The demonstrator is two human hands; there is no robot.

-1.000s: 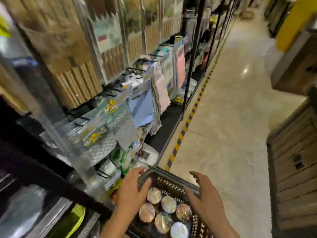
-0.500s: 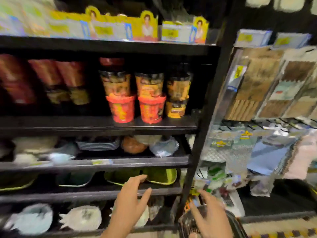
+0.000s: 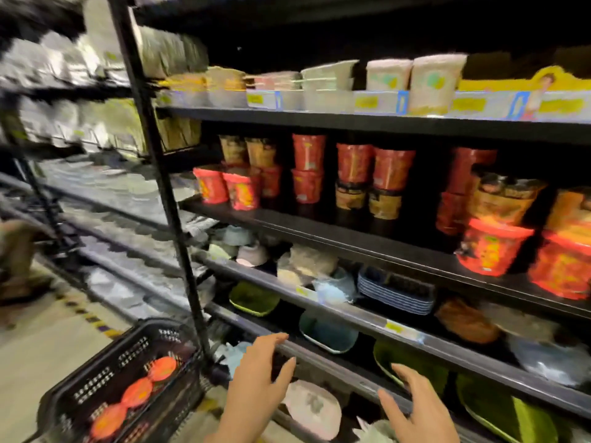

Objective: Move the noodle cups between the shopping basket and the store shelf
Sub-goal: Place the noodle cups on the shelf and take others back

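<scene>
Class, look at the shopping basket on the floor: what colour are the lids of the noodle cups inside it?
Orange-red, seen in the head view: noodle cups in the black shopping basket.

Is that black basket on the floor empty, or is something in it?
Not empty. The basket holds at least three cups with orange lids, seen from above in a row. Neither hand touches it.

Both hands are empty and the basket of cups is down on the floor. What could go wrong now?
1. The noodle cups on the shelf are stacked in twos near the front edge, so a careless reach might topple a stack.
2. The basket sits in the aisle beside the person, where a foot could catch it.
3. The left hand and right hand are at a low shelf, far below those cups.
</scene>
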